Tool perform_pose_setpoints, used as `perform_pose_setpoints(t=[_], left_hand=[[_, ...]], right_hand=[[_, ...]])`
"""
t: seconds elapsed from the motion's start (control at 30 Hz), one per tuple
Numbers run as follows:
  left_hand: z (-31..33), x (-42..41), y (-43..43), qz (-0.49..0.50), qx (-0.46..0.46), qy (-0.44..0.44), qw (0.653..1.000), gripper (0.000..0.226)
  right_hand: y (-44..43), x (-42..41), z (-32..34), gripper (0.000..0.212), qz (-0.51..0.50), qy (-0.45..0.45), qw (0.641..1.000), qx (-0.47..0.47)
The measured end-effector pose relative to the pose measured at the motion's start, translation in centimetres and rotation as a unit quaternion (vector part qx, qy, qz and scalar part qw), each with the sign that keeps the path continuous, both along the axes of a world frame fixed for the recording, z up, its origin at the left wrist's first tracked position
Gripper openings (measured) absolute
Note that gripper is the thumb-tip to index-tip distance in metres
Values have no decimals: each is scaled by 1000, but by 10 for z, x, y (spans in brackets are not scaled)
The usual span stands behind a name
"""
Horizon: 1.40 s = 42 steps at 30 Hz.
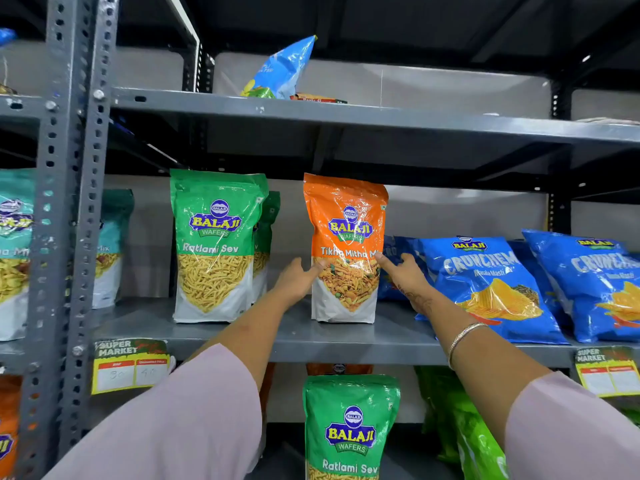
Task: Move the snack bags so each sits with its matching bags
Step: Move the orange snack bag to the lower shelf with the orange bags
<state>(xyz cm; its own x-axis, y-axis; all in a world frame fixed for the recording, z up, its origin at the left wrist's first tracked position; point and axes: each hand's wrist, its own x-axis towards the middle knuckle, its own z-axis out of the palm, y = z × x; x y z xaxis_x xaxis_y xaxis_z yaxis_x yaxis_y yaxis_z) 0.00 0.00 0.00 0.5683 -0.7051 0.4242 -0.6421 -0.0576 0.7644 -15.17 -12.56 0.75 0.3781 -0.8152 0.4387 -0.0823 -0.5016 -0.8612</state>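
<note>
The orange bag [346, 251] stood upright on the middle shelf [298, 336], between both hands' open fingers [313, 268], probably steadying it. Green bags [216, 244] sat left of the fingers, blue bags [485, 285] right, so it looked misplaced.

Grey slotted-steel shelving upright [71, 216], yellow "Super Market" price tags [130, 365] clipped on the middle shelf edge [311, 348].

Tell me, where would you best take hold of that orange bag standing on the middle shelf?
By its two side edges around mid-height, coming straight in from the front. The orange bag stands upright, flat face forward, with open space on its left and blue bags close on its right. The left hand and right hand already flank it there.
</note>
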Motion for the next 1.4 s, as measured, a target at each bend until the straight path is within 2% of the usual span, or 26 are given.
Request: perform_pose_setpoints(t=[0.1, 0.23, 0.4, 0.43, 0.5, 0.57, 0.7, 0.93, 1.4], left_hand=[[-7, 5, -10, -12, 20, 10, 1000, 75], [-18, 13, -22, -35, 17, 79, 996, 89], [-25, 20, -33, -63, 0, 133, 989, 94], [-27, 22, -36, -69, 1, 136, 988, 90], [-31, 22, -40, -86, 4, 131, 988, 77], [-33, 20, -41, -98, -4, 119, 988, 64], [-33, 19, -41, -89, -33, 111, 989, 58], [-36, 19, -37, -87, -52, 101, 990, 58], [-12, -27, -8, -145, -86, 107, 980, 61]], right_hand=[[-11, 8, -8, 94, 33, 7, 999, 38], [-21, 20, -22, 96, 64, 18, 995, 70], [-43, 36, -36, 116, 118, 7, 990, 80], [-44, 38, -37, 108, 131, 5, 988, 78], [-39, 40, -37, 77, 149, 4, 986, 79], [-36, 40, -36, 69, 147, 6, 985, 85], [-36, 42, -36, 68, 129, -30, 987, 96], [-27, 38, -36, 77, 96, -36, 991, 80], [26, -24, -6, 71, 34, -47, 998, 25]])
